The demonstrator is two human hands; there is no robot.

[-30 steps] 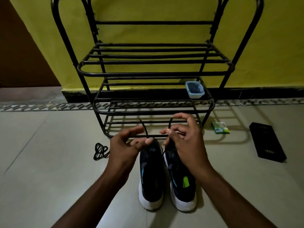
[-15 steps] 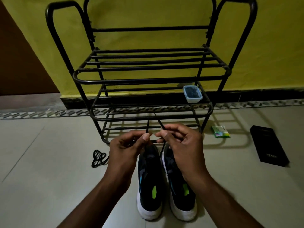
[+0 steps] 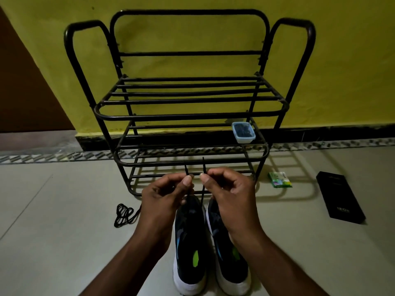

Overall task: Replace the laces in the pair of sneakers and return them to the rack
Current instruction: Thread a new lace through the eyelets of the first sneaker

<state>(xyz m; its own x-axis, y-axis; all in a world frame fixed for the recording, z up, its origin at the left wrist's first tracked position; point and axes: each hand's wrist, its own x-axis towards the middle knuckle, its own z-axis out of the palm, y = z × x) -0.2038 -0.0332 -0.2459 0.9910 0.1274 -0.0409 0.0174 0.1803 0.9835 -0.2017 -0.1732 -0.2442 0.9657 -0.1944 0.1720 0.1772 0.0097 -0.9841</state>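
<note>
While rack [image 3: 192,117] stands ahead, coiled lace [image 3: 125,214] at left, left hand [image 3: 164,195] and right hand [image 3: 228,193] each pinch lace end [image 3: 186,169] above sneakers [image 3: 188,242].

The left hand [image 3: 164,196] and right hand [image 3: 227,192] hide where the lace [image 3: 203,165] meets the sneakers [image 3: 189,240]; the black box's [image 3: 339,197] lettering is illegible.

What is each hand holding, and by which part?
The left hand and right hand each pinch a black lace end just below its tip.
</note>
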